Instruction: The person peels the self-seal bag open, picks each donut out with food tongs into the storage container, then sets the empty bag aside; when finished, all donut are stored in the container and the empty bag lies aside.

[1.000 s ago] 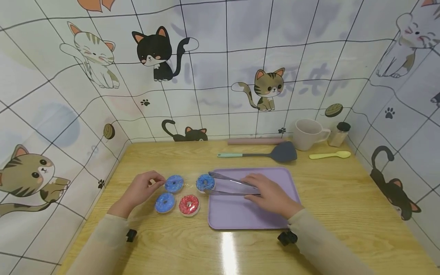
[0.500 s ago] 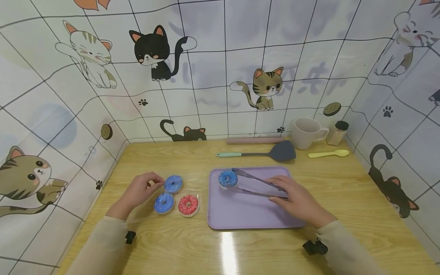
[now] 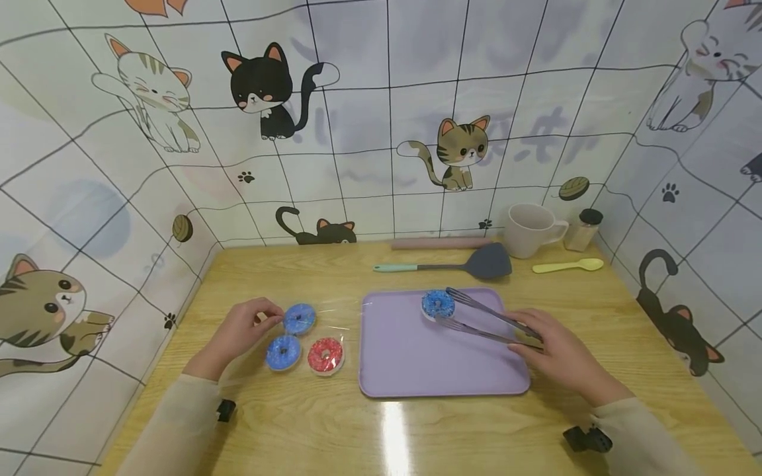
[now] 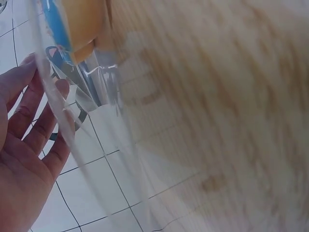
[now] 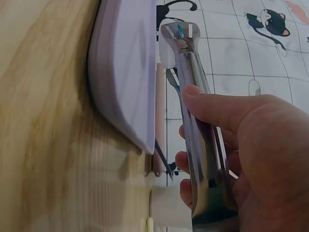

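Since a second ago, the right hand (image 3: 559,357) has carried the metal tongs (image 3: 485,320) rightward, and the blue doughnut (image 3: 438,303) pinched in them has gone from the table's left cluster to the far part of the purple tray (image 3: 417,370). The fingers stay squeezed round the tong arms, so the doughnut appears still gripped rather than released; whether it rests on the tray cannot be told. The left hand (image 3: 241,328) has not moved, pinching the clear plastic wrap (image 3: 333,320) beside two blue doughnuts (image 3: 299,318) and a red doughnut (image 3: 325,354). One is across, three likely remain.
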`<state>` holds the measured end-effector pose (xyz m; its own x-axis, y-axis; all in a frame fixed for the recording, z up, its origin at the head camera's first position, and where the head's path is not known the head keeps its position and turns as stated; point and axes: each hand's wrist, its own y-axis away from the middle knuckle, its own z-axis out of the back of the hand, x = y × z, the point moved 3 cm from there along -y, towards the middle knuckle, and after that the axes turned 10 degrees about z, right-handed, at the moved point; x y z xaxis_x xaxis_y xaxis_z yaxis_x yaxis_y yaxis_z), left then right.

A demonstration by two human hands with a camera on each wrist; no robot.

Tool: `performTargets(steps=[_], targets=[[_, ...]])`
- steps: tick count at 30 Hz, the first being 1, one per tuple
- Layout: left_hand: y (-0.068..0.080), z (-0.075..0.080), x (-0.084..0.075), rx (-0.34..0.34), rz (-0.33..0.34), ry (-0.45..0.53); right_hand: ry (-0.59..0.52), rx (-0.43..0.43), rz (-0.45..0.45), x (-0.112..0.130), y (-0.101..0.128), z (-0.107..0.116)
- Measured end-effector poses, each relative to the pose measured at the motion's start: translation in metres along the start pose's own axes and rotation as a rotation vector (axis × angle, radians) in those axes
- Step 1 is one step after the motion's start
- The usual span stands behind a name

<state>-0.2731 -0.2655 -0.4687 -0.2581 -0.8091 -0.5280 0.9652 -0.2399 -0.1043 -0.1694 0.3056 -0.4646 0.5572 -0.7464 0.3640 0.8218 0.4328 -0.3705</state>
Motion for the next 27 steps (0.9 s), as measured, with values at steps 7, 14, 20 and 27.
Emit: performTargets(steps=[7,14,20,27], targets=[[-0.001,0.001,-0.001,0.012,0.002,-0.005,0.032,-0.009,-0.053,-0.012,0.015,0.014],[-0.001,0.0,-0.001,0.014,-0.001,-0.011,0.06,-0.007,-0.064,-0.029,0.028,0.019],[-0.001,-0.001,-0.001,0.016,0.007,-0.006,0.066,-0.002,-0.065,-0.037,0.035,0.015],[-0.002,-0.001,-0.001,0.014,-0.001,-0.004,0.064,0.009,-0.079,-0.04,0.039,0.015]])
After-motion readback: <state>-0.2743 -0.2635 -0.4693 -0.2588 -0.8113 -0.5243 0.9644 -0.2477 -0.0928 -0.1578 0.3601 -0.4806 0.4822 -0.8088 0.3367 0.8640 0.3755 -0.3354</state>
